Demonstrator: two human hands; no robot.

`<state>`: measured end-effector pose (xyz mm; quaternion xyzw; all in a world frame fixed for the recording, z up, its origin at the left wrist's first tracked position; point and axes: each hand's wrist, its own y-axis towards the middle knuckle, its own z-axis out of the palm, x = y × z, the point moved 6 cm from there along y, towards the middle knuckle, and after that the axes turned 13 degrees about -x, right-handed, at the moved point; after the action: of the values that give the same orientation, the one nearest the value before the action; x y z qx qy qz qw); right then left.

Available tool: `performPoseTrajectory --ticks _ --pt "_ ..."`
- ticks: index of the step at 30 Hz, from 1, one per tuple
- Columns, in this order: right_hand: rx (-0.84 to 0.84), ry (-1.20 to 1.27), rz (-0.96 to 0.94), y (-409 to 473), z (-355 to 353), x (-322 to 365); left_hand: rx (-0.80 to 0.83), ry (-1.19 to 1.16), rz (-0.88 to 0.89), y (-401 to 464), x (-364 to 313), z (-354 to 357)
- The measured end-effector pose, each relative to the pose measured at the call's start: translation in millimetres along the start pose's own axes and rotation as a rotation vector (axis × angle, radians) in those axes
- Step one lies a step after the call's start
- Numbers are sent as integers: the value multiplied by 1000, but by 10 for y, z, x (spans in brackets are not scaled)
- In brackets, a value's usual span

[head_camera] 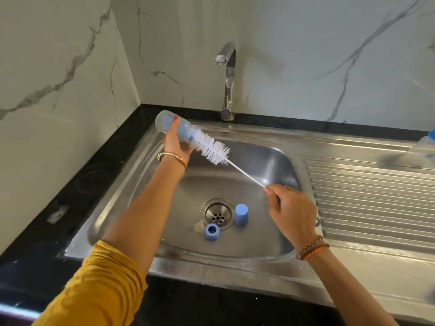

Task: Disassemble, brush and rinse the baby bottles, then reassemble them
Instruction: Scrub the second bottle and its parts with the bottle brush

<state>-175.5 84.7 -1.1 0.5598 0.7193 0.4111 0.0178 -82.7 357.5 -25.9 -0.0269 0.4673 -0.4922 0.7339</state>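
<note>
Cap (241, 214) and ring (212, 231) in sink (270, 161) beside drain (217, 214); second bottle (423, 149) on drainboard (364, 203), right.

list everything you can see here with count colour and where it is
bottle: 1, clear, in left hand above sink
brush: 1, white, tip in bottle
cap: 1, blue, right of drain
ring: 1, blue, below drain
teat: 1, clear, left of ring
drain: 1, steel, basin floor
second bottle: 1, clear and blue, drainboard, right edge
tap: 1, steel, behind sink
sink: 1, steel, in black counter
left hand: grips bottle
right hand: pinches brush wire
</note>
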Motion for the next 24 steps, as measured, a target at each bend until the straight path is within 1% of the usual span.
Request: performPoseTrajectory --ticks 1,2,4,5,7,9,10,14,16,18,20,22,24 --pt "-15 -4 9 1 -12 -27 -43 2 20 17 -12 -20" --pt "44 60 75 5 12 -80 -88 12 41 39 -39 -43" --pt "255 283 296 -13 138 -192 -171 64 85 70 -102 -91" --pt "325 348 379 -9 172 -217 -209 88 110 72 -123 -109" --pt "391 401 493 17 198 -263 -290 106 132 61 -117 -146" --pt "451 436 596 33 170 -339 -349 81 118 40 -113 -170" --pt "478 446 633 33 143 -392 -369 83 134 44 -150 -185" --pt "596 470 709 -28 75 -472 -401 170 294 78 -322 -206" --pt "657 474 760 -109 59 -505 -491 159 302 104 -326 -301" --pt "656 479 831 -182 -7 -621 -585 147 257 154 -315 -440" --pt "601 489 846 -200 -55 -703 -620 172 220 145 -271 -536" --pt "538 495 796 -156 7 -624 -587 112 231 108 -136 -529" --pt "476 493 733 -101 152 -416 -497 73 137 25 131 -433"
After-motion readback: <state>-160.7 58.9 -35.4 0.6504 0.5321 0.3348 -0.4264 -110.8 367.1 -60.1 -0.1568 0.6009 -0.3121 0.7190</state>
